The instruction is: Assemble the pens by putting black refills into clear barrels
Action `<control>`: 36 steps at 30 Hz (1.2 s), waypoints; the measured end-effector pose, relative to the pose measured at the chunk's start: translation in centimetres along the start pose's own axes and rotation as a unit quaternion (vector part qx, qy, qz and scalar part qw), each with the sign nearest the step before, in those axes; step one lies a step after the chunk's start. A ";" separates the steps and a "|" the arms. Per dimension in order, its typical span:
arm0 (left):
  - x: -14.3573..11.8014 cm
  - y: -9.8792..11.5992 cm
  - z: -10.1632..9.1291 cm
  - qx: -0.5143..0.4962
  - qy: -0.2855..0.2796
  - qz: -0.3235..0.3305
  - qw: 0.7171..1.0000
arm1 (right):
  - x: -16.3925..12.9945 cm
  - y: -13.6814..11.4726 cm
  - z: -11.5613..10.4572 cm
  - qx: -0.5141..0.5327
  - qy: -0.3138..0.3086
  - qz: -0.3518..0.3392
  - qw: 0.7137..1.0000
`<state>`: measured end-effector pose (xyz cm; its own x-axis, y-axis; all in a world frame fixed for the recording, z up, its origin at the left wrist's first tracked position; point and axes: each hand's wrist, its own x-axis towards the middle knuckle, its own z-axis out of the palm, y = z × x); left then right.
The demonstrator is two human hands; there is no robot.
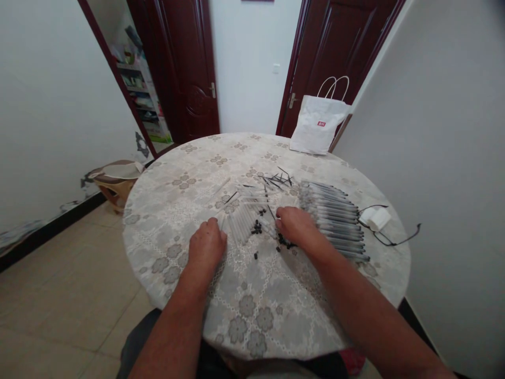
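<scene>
White walls closed in a small room where a round counter (165, 210) stood under a pale cloth printed with grey flowers. Two dark red doors (189, 68) stood behind it, and a white paper bag (317, 123) with looped handles leaned at the far edge of the counter. A low stool (116, 181) sat on the tiled floor to the left.

Near the middle of the counter lay a loose pile of clear plastic tubes (242, 218), and thin black refills (278, 180) were scattered just beyond them. A neat row of finished pens (335, 221) ran along the right side, with a white charger (374, 218) and its black cable just past them.

The left hand (205, 246) rested knuckles up on the cloth, just beside the near end of the clear tubes, its fingers curled under; whether they gripped anything could not be told. The right hand (298, 226) lay palm down between the tubes and the row of pens, its fingers bent over a little heap of small black caps (286, 243), touching them; whether they had closed on one was hidden. More black caps (257, 227) lay in a cluster between the two hands, with a few strays nearer the person.
</scene>
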<state>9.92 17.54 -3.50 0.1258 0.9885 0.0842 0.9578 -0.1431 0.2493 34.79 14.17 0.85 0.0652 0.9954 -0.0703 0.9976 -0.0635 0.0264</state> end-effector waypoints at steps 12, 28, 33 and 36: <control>0.4 0.0 -0.8 -0.469 -0.003 -0.068 0.880 | 1.8 -0.7 2.3 -0.019 -0.017 0.063 0.998; 0.0 0.5 -0.9 -0.753 -0.101 -0.097 0.643 | -0.3 0.4 1.5 0.106 0.124 -0.047 0.986; 0.1 0.3 -1.1 -0.790 -0.072 -0.097 0.601 | -1.5 -1.2 1.1 0.262 0.046 -0.205 0.942; 0.2 0.1 -1.2 -0.801 -0.053 -0.104 0.588 | -2.1 -1.5 0.9 0.289 0.018 -0.244 0.926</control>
<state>9.73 17.71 -2.29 0.1454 0.9782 -0.1484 -0.5049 0.2024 0.8391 33.16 12.16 0.09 -0.3872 0.9166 0.1000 0.7542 0.3772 -0.5375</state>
